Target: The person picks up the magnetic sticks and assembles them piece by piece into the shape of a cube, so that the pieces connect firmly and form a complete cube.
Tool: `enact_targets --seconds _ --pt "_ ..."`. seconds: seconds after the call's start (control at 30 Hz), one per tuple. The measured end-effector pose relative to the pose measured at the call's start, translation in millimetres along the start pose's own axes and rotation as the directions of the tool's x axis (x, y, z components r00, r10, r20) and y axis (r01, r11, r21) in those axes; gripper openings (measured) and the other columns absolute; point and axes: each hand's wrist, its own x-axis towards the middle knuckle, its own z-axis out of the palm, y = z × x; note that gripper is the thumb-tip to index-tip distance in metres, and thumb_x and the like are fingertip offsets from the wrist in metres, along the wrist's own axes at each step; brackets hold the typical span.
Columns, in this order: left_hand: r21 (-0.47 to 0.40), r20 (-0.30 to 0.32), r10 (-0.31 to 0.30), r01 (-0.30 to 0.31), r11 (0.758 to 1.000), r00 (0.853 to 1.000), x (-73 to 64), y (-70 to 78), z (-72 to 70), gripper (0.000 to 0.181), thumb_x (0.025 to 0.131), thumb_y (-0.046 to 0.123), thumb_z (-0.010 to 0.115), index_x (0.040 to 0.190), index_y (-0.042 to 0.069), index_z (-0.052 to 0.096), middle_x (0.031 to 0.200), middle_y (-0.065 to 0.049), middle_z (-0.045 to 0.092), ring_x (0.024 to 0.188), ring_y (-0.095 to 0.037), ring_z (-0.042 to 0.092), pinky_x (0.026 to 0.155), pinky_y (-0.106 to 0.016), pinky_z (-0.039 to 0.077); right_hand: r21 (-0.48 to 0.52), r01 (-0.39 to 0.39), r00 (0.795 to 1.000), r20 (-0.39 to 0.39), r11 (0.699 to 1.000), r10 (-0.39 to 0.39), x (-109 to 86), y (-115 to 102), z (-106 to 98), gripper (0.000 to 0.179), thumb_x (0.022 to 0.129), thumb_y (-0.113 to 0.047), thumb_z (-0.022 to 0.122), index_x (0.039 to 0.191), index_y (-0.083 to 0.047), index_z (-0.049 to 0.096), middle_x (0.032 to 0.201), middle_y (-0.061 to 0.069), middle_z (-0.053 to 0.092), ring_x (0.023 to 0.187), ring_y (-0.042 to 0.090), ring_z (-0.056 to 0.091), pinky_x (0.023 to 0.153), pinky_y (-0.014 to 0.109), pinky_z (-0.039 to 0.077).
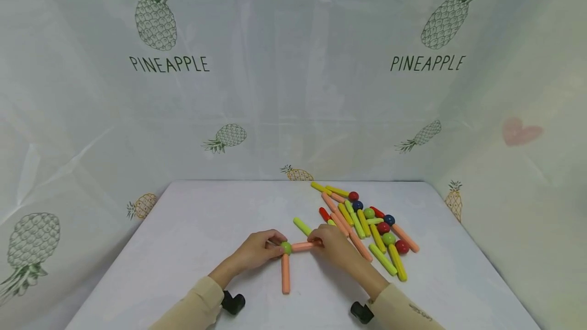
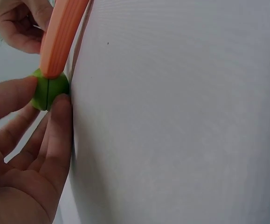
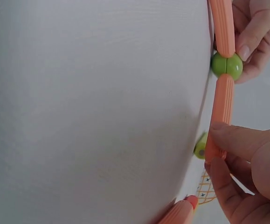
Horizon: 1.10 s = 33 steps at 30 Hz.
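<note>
Left hand (image 1: 257,251) at mid-table, thumb and fingertips pinching the green ball (image 1: 286,248) from its left side; remaining fingers bent loosely behind, per the left wrist view. Right hand (image 1: 334,246) just opposite, thumb and fingers pinching the outer end of the side stick (image 1: 302,246), an orange one. Inner end of this stick meets the ball; cannot tell how deep it sits. A second orange piece, the near stick (image 1: 286,275), runs from the ball toward the wearer, roughly square to the first. Ball and both sticks are at the table (image 1: 206,218), in front of the wearer, between and below the hands. Just beyond the right hand, a lime stick (image 1: 301,226) lies slanted, apart from the joined pieces. To the right, a loose scatter: yellow, orange, lime and red sticks, with red balls (image 1: 402,247), blue balls (image 1: 389,220) and more green ones among them. Black devices (image 1: 234,303) show at both wrists, beside beige sleeves (image 1: 197,307). Behind the table, a pale cloth (image 1: 293,90) printed with pineapples and lettering; a pink heart at right.
</note>
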Motion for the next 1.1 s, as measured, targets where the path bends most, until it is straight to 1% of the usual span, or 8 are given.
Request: enact_targets --seconds 0.1,0.23,0.33,0.5,0.7,0.83,1.0,1.1 --pt "0.059 -0.003 0.03 -0.03 0.998 1.0 -0.4 1.8 -0.2 0.022 0.092 0.029 0.069 0.113 0.023 0.067 0.106 0.011 0.064 0.09 -0.009 0.06 0.075 -0.031 0.05 0.002 -0.008 1.0 0.005 1.0 0.008 0.8 0.4 1.1 0.013 0.08 -0.007 0.08 0.092 -0.012 0.076 0.078 -0.006 0.061 0.07 0.006 0.051 0.065 0.022 0.049" --pt "0.118 0.023 0.09 -0.092 0.989 0.996 3.1 10.5 1.1 0.028 0.09 0.031 0.07 0.115 0.019 0.067 0.109 0.01 0.064 0.095 -0.011 0.058 0.081 -0.033 0.048 0.005 0.041 0.999 -0.029 0.999 -0.041 2.9 -0.3 1.5 0.014 0.078 -0.005 0.081 0.09 -0.011 0.076 0.078 -0.003 0.063 0.071 0.009 0.054 0.065 0.022 0.05" --pt "0.132 0.04 0.119 -0.123 0.983 0.992 6.5 16.5 3.6 0.026 0.089 0.031 0.071 0.112 0.02 0.069 0.102 0.011 0.065 0.092 -0.013 0.058 0.08 -0.033 0.047 0.017 0.073 0.996 -0.049 0.997 -0.072 4.7 -2.8 3.0 0.014 0.078 -0.004 0.081 0.089 -0.01 0.076 0.079 0.0 0.064 0.071 0.012 0.057 0.064 0.022 0.05" --pt "0.148 0.032 0.112 -0.116 0.982 0.993 11.0 16.9 7.2 0.016 0.088 0.032 0.072 0.102 0.025 0.071 0.089 0.015 0.064 0.081 -0.011 0.057 0.069 -0.027 0.047 0.043 0.041 0.999 -0.037 0.998 -0.039 6.1 -8.6 4.7 0.012 0.08 -0.005 0.081 0.09 -0.01 0.076 0.079 -0.001 0.065 0.072 0.011 0.058 0.064 0.021 0.049" --pt "0.182 0.016 0.104 -0.105 0.978 0.994 11.0 8.0 6.5 0.013 0.088 0.033 0.073 0.099 0.027 0.071 0.085 0.016 0.064 0.077 -0.008 0.056 0.067 -0.026 0.047 0.012 0.013 1.0 -0.02 1.0 -0.013 2.2 -9.6 -1.0 0.011 0.083 -0.011 0.079 0.093 -0.011 0.076 0.084 -0.003 0.067 0.078 0.013 0.061 0.07 0.026 0.052" --pt "0.185 0.004 0.094 -0.093 0.978 0.996 8.8 5.7 4.6 0.014 0.09 0.033 0.071 0.102 0.026 0.071 0.084 0.017 0.063 0.077 -0.007 0.056 0.069 -0.028 0.047 -0.015 -0.081 0.997 -0.007 0.997 0.081 -8.7 0.3 -21.3 0.014 0.086 -0.016 0.076 0.1 -0.014 0.075 0.094 -0.004 0.068 0.088 0.014 0.061 0.077 0.033 0.053" --pt "0.176 -0.001 0.062 -0.06 0.983 0.998 5.2 4.3 3.4 0.015 0.09 0.035 0.071 0.102 0.027 0.069 0.084 0.017 0.062 0.076 -0.008 0.055 0.067 -0.027 0.046 -0.021 -0.265 0.964 -0.022 0.964 0.265 -33.3 25.0 -55.5 0.018 0.087 -0.018 0.075 0.104 -0.016 0.075 0.101 -0.005 0.067 0.091 0.017 0.059 0.078 0.038 0.054" --pt "0.169 0.001 0.056 -0.056 0.984 0.998 2.8 1.9 2.8 0.015 0.089 0.035 0.072 0.102 0.027 0.069 0.085 0.016 0.062 0.075 -0.008 0.054 0.065 -0.026 0.045 -0.053 -0.311 0.95 -0.039 0.949 0.31 -54.1 47.1 -74.6 0.02 0.085 -0.016 0.077 0.105 -0.013 0.074 0.102 -0.001 0.067 0.091 0.021 0.06 0.077 0.041 0.054"
